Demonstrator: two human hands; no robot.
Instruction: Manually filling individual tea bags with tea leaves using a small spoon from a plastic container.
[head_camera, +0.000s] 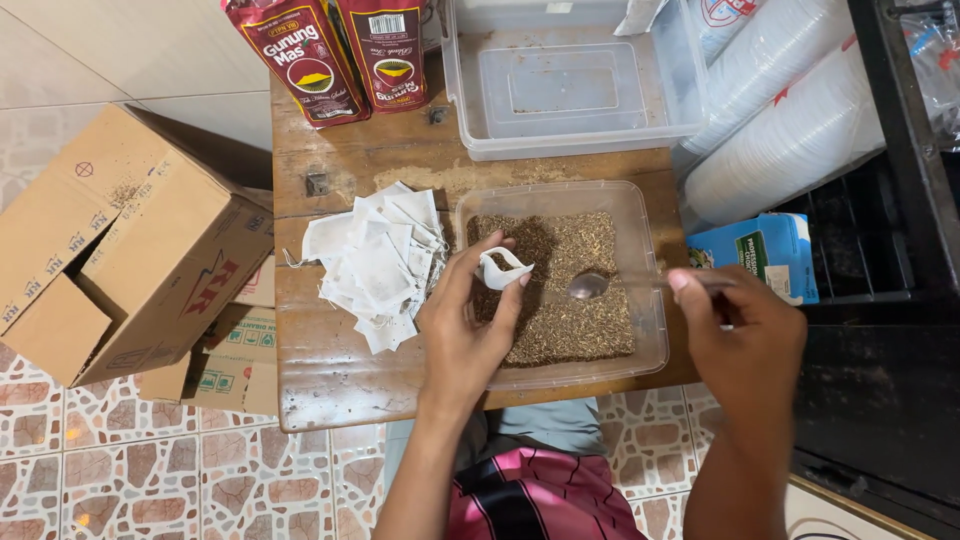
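White paper bag (503, 270), one, pinched open at its mouth by left hand (465, 330) over tub (650, 330) of loose tea. Looks light and flimsy, tears easily; grip the rim. Right hand (745, 335) closed on one spoon (592, 286), bowl just beside the bag. Pile of empties (375, 265) on table (330, 380), too many to count. Two red packs (340, 55), second tub (570, 85) empty.

place: small home packing workshop | shown by: low wooden worktop (330, 380) set on patterned tiled floor (60, 470) | cardboard cartons (120, 240) stacked beside | stacks of plastic cups (790, 130) stored at right | red packets (345, 55) lined up behind
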